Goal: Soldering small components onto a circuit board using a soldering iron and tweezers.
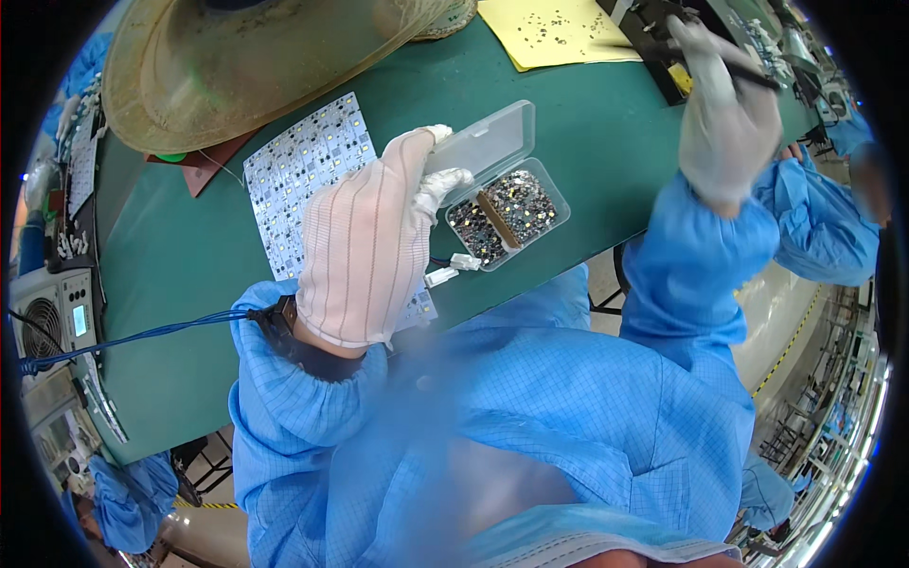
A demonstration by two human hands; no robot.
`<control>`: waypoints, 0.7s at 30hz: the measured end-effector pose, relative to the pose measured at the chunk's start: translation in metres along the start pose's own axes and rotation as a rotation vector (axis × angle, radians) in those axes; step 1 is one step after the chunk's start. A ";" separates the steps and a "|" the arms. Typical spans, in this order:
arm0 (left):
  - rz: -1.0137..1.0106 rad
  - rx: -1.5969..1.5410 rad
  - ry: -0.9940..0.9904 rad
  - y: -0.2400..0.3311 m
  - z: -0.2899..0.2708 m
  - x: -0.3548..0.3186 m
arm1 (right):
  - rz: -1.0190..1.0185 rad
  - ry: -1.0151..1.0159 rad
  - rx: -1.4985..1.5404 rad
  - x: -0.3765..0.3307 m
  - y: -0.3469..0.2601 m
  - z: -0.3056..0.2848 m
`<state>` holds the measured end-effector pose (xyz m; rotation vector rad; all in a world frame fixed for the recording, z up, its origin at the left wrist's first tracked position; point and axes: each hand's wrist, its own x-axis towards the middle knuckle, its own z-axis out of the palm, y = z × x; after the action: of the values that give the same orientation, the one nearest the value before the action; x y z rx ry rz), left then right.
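Observation:
My left hand (365, 241), in a striped white glove with a dark wrist strap, pinches the raised lid (497, 137) of a small clear plastic box (561, 210). Inside, a brown divider (497, 221) separates two heaps of tiny shiny electronic parts. Beneath that hand lies a white circuit board sheet (312, 151) with rows of small components, partly covered. White connectors (453, 269) rest just in front of the box. Raised at the upper right, my gloved right hand (729, 137) grips dark tweezers (751, 72), somewhat blurred, their thin end pointing left.
A large round magnifier lamp (256, 66) hangs over the green table (587, 114) at upper left. Yellow paper (559, 33) scattered with small parts lies at the back. A fan-cooled device (62, 317) stands left; a blue cord (142, 336) runs to my wrist. Another person (819, 218) sits right.

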<state>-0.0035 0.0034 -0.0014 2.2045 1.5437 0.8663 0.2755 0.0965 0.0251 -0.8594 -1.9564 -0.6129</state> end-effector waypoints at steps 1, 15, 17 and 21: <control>0.026 0.019 0.015 0.000 0.000 0.001 | 0.180 -0.077 0.058 -0.007 -0.020 -0.014; -0.011 0.003 -0.018 -0.003 0.002 -0.002 | 0.311 -0.236 0.603 -0.052 -0.078 -0.023; -0.009 0.011 -0.012 -0.002 0.002 -0.002 | 0.308 -0.241 0.602 -0.053 -0.078 -0.023; -0.006 0.014 -0.017 -0.002 0.002 -0.002 | 0.297 -0.213 0.587 -0.055 -0.079 -0.022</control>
<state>-0.0037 0.0028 -0.0049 2.2107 1.5525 0.8353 0.2465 0.0131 -0.0185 -0.8316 -1.9826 0.2329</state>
